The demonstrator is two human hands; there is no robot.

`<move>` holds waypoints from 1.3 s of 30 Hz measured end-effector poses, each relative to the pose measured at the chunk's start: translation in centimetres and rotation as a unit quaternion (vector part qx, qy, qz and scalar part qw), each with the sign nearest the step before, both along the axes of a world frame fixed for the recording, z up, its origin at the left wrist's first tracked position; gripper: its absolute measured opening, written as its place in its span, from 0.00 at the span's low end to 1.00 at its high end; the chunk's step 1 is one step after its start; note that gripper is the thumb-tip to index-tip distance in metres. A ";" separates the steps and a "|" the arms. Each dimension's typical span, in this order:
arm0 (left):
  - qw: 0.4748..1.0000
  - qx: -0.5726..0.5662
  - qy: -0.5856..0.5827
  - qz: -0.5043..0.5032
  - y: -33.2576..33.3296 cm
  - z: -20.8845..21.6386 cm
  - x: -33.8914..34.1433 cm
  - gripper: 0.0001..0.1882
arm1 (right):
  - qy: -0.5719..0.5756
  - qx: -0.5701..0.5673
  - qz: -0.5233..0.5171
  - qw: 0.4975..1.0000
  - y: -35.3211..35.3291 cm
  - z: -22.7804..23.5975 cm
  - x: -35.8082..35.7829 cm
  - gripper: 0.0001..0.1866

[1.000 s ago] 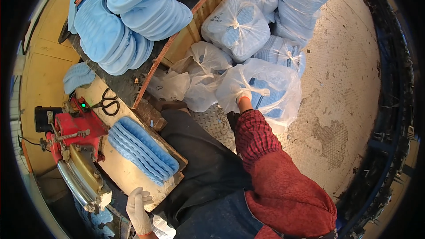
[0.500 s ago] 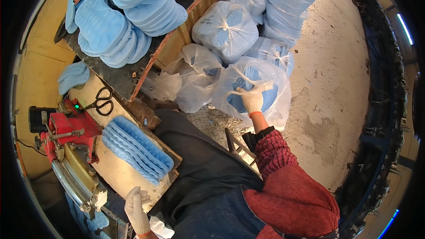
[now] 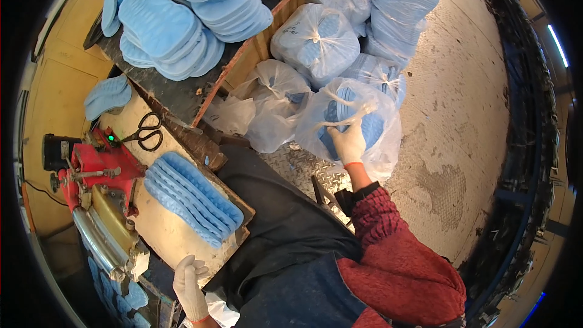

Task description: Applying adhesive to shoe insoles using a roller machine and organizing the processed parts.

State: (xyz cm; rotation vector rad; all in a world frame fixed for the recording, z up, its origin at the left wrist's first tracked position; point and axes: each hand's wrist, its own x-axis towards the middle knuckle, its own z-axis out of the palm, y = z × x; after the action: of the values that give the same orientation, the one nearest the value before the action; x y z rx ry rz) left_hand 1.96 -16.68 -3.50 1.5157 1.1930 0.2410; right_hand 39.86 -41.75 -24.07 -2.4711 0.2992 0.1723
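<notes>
My right hand, in a white glove, is stretched out over the floor and grips the twisted neck of a clear plastic bag filled with light blue insoles. My left hand, also gloved, rests at the near edge of the wooden workbench, fingers loosely curled, holding nothing. A fanned row of blue insoles lies on the bench just above that hand.
Several more tied bags of insoles lie on the floor beyond. Tall stacks of blue insoles sit on a dark shelf. Black scissors and a red machine stand on the bench. Concrete floor runs to the right.
My right arm has stretched further out and lifted the bag's neck, pulling the plastic up. My left hand stays by the bench edge.
</notes>
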 end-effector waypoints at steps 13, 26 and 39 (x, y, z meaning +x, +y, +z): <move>0.820 0.397 -0.137 -0.388 -0.4 8.6 6.3 0.28 | 0.014 0.020 0.569 0.822 0.5 27.5 -5.8 0.35; 0.904 0.377 0.133 -0.150 -5.4 5.8 -7.4 0.44 | -0.212 0.150 0.929 0.263 20.2 28.9 -22.2 0.30; 0.979 0.054 0.001 0.197 -3.0 2.0 -13.8 0.46 | -0.321 0.073 0.794 0.512 26.1 12.1 -21.9 0.24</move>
State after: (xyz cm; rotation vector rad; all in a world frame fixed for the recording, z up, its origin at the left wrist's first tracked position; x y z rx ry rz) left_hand -11.83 -19.68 -1.52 1.3582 1.4973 0.5761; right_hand 17.98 -15.63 -11.97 -1.5766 -2.2011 -0.0212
